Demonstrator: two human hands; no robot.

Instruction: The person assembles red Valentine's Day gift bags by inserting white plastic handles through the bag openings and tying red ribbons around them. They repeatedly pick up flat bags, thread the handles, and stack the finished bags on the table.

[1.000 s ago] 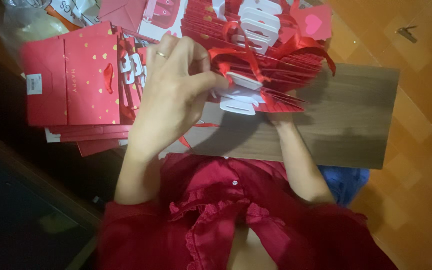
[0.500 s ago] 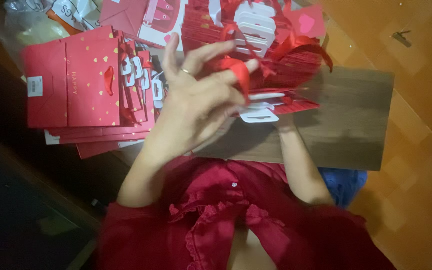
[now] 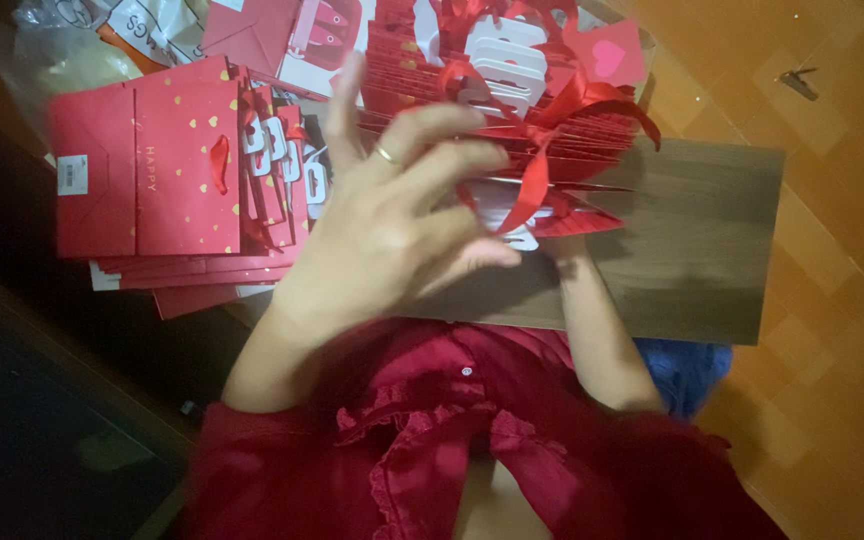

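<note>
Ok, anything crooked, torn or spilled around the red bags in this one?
Nothing looks damaged or spilled. The stack of flat red gift bags is fanned unevenly at its lower edges, and a red ribbon trails loose by the left hand. The right hand is mostly hidden.
</note>
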